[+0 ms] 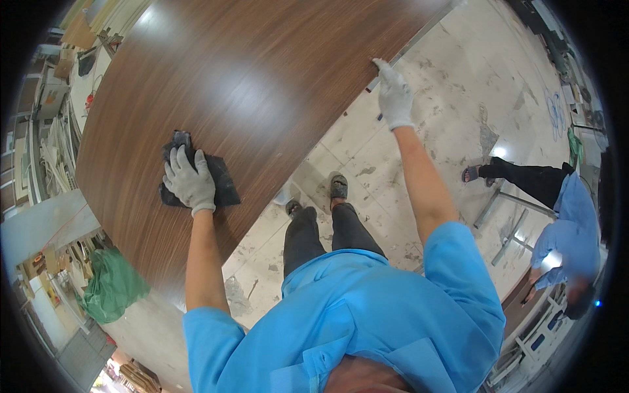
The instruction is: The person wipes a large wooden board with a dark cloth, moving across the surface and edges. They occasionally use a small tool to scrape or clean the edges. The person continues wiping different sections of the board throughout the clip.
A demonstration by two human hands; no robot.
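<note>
A large brown wood-grain board (282,98) lies in front of me, its surface shiny under the lights. My left hand (190,181), in a pale grey work glove, presses a crumpled black cloth (223,180) onto the board's left part. Its fingers lie over the cloth, somewhat spread, with cloth bunched beyond the fingertips. My right hand (396,98), gloved too, is at the board's right edge. One digit rests on the top near the rim, and the other fingers fold down at the edge, partly hidden.
My feet stand on a stained tiled floor (367,170) beside the board. At the right, another person in a blue shirt (567,236) bends near a metal frame (504,229). A green plastic bag (114,281) hangs at the lower left. Long strips and panels (56,150) are stacked along the left.
</note>
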